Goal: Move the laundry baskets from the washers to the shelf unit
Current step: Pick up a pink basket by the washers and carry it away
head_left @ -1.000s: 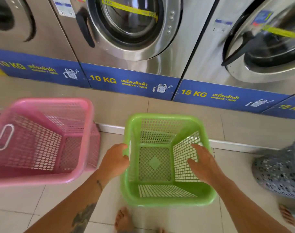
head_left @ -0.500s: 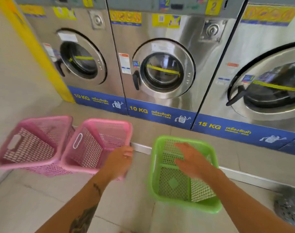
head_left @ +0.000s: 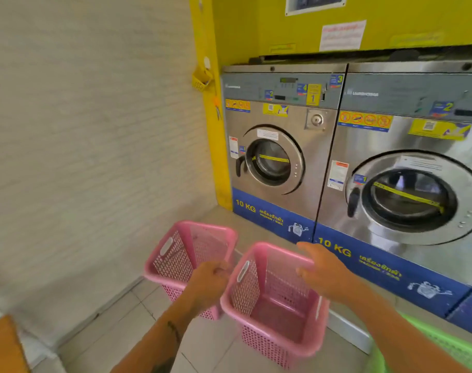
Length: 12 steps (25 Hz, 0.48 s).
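Two pink laundry baskets are seen on the tiled floor point(head_left: 138, 327) in the corner between the white side wall point(head_left: 89, 146) and the row of washers. The far pink basket point(head_left: 175, 262) stands nearer the wall; the near pink basket point(head_left: 280, 316) stands just beside it, their facing rims close together or touching, which cannot be told because the left hand covers that spot. The left hand point(head_left: 208, 281) is clenched at the meeting of the two rims; which rim is gripped cannot be told. The right hand point(head_left: 323, 273) is held open, fingers spread, over the right rim of the near basket, and contact is not clear. A green basket point(head_left: 428, 345) is partly visible, blurred, at the lower right edge, near the near pink basket. The left 10 KG washer point(head_left: 277, 157) and the second 10 KG washer point(head_left: 407, 189) stand on a raised step behind the baskets, doors shut. Open floor is left between the far basket and the wall, and toward the viewer at lower left. An orange surface point(head_left: 3, 345) cuts the bottom left corner.
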Motion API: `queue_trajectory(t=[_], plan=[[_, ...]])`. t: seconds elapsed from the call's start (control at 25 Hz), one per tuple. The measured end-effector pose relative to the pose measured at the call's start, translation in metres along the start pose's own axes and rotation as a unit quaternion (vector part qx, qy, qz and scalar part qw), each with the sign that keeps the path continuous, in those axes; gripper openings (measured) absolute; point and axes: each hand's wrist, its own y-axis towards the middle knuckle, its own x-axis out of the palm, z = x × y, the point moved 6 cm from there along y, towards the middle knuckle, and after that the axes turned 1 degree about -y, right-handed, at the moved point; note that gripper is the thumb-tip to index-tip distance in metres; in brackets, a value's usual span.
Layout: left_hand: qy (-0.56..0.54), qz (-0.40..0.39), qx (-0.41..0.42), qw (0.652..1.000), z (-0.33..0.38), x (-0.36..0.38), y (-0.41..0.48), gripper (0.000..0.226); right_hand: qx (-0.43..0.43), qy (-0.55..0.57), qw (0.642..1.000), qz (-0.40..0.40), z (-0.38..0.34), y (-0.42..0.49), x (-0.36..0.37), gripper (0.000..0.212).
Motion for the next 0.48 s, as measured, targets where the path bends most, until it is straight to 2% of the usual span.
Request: queue_trajectory(t=[0.12, 0.28, 0.48], plan=[[0.006, 0.017, -0.011, 1.0, -0.041, -0.058, 0.029, 0.017, -0.009, 0.005, 1.0, -0.004, -0.054, 0.038, 0.037, 0.057], [0.026, 0.009, -0.01, 1.0, -0.076, -0.109, 0.076, 0.023, -0.03, 0.008, 0.999, -0.025, -0.098, 0.082, 0.08, 0.034], [0.016, 0.011, -0.029, 0.999, -0.112, -0.128, 0.159, 0.025, 0.002, 0.008, 0.996, -0.083, -0.098, 0.165, 0.133, 0.057]])
